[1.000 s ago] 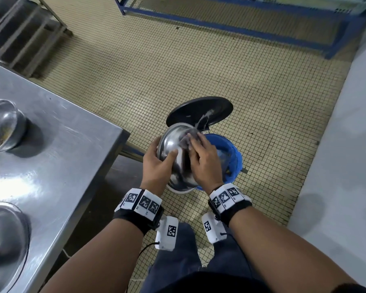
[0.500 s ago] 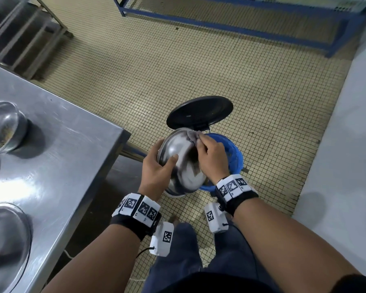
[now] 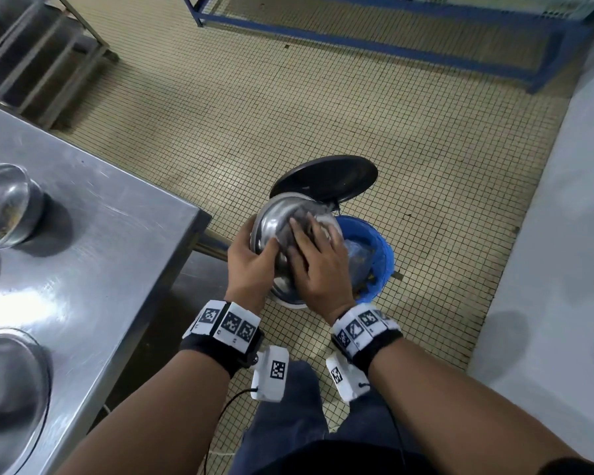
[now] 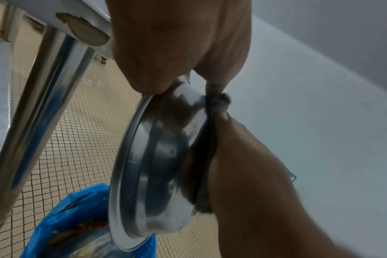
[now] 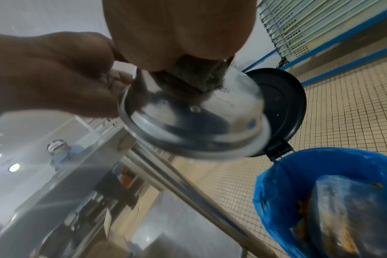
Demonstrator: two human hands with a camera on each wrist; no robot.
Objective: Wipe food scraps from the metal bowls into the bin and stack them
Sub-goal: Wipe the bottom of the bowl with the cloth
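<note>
Steel bowl (image 3: 277,222) gripped at its rim by left hand (image 3: 251,265); right hand (image 3: 318,265) presses cloth (image 5: 201,76) inside.

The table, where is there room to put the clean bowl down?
The steel table is bare along its right edge and near corner, beside the two bowls at its left side. That left side is crowded.

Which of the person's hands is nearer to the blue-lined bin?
Right. The right hand wipes inside the tilted metal bowl directly beside the blue-lined bin; the left hand holds the bowl's far rim, toward the steel table.
</note>
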